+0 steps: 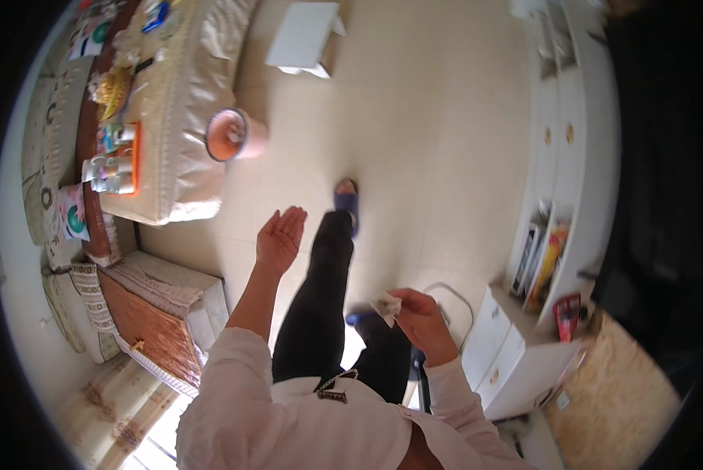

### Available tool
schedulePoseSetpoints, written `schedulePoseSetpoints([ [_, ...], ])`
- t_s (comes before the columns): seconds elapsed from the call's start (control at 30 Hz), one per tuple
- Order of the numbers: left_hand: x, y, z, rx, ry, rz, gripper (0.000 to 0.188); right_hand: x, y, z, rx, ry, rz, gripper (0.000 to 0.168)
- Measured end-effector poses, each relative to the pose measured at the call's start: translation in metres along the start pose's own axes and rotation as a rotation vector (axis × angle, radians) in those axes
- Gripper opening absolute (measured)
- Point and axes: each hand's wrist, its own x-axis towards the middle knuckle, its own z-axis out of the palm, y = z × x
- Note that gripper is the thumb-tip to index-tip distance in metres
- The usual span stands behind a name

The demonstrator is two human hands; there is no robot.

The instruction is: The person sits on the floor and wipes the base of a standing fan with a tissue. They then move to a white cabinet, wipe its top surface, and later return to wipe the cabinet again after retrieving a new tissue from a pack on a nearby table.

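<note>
My left hand is held out palm up, its fingers extended and slightly cupped, and nothing shows on the palm. In my right hand, a crumpled whitish tissue is pinched between the thumb and fingers. Beyond my left hand, a pink wastebasket with a dark rim stands on the floor beside the covered table. A few pale scraps lie inside it. One of my feet, in a blue slipper, is forward on the tiled floor.
A table with a shiny cream cloth stands left, bearing an orange tray of cups. Nearer is a wooden-seated sofa. A white low stool stands ahead. White cabinets line the right, with a dark cable nearby.
</note>
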Motion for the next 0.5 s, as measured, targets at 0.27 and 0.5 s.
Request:
schedulePoseSetpoints([
  [0.27,0.117,0.273,0.034,-0.056,0.25,0.584,0.048,0.221,-0.061,0.156,-0.193,-0.164,0.287,0.029],
  [0.5,0.161,0.367,-0.002,0.261,0.659,0.622,0.073,0.369,-0.07,0.263,-0.392,-0.146,0.36,0.027],
])
